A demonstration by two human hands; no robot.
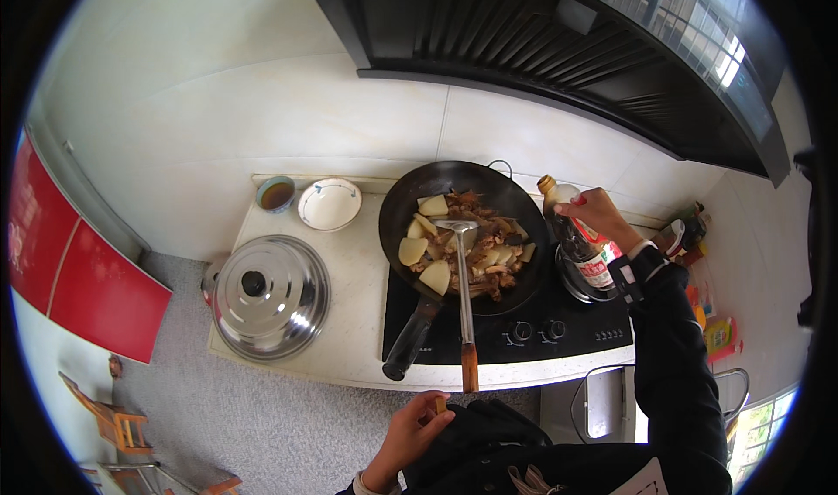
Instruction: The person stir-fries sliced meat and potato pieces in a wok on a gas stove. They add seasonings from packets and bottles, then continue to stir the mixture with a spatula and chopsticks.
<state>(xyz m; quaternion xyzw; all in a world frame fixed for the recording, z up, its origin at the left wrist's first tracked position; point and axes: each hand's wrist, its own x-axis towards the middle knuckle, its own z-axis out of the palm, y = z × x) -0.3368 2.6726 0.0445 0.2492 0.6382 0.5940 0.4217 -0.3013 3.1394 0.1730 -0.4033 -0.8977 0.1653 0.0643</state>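
My right hand (592,212) grips the upper part of a large plastic bottle of dark sauce (577,243) with a red and white label. The bottle's gold-coloured mouth (545,183) is uncovered, close to the right rim of a black wok (396,190). Between the thumb and fingers of my left hand (412,433) is a small tan cap (440,404), held low in front of the counter. Pale slices of vegetable (435,277) and browned pieces of meat (488,289) lie in the wok. A metal spatula (465,285) rests across them, its wooden handle end pointing towards me.
Left of the black cooktop (524,348), a domed steel lid (281,285) sits on the counter (353,311). Behind it are a white bowl (330,205) and a small bowl of brown liquid (276,195). The wok's handle (411,344) overhangs the front. A range hood (497,30) hangs above.
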